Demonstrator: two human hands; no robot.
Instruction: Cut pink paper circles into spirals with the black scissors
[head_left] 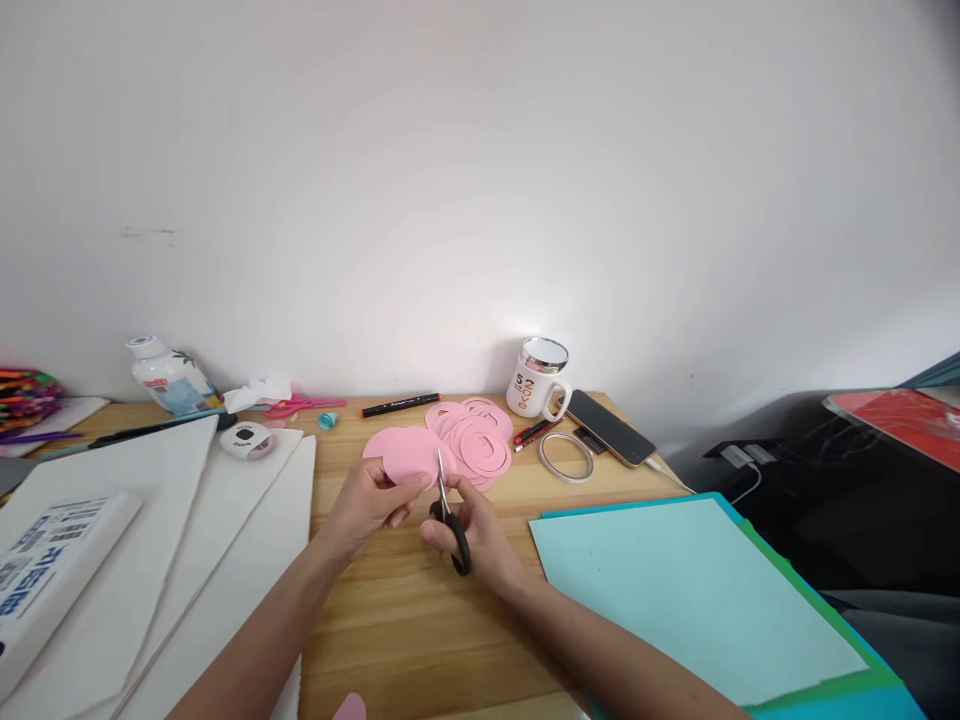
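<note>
My left hand [373, 503] pinches the lower edge of a round pink paper piece [409, 452] between thumb and fingers. In my right hand [476, 528] is a pair of scissors [451, 517] with black handles, its metal blades pointing up beside the right edge of that paper. Whether the blades touch the paper I cannot tell. Just behind the hands lies a heap of pink paper spirals [480, 440]. A small pink scrap [350, 708] lies at the table's near edge.
Large white sheets [255, 560] cover the left side, with a boxed item [60, 570] on top. Turquoise paper [690, 590] lies at right. Along the back are a black marker [402, 405], a mug [534, 385], a tape roll [566, 458], a phone [609, 428] and pink scissors [300, 404].
</note>
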